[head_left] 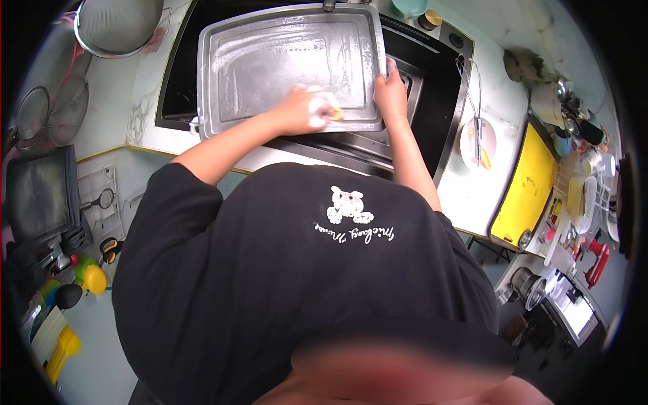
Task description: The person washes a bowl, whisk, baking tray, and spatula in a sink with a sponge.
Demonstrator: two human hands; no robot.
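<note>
A large metal baking tray (290, 67) rests tilted over a black sink (432, 88), its inside streaked with white suds. My left hand (307, 111), covered in foam, is closed on a small yellowish sponge (337, 115) pressed against the tray's near right part. The sponge is blurred and partly hidden by the fingers. At the tray's right edge, my right hand (391, 93) grips the rim, thumb toward the inside and fingers mostly behind it.
A tap (329, 5) stands behind the tray. On the right counter lie a whisk (478, 135) over a white dish (468, 145) and a yellow board (528, 185). A mesh strainer (118, 23) sits at upper left; several utensils (84, 277) are at lower left.
</note>
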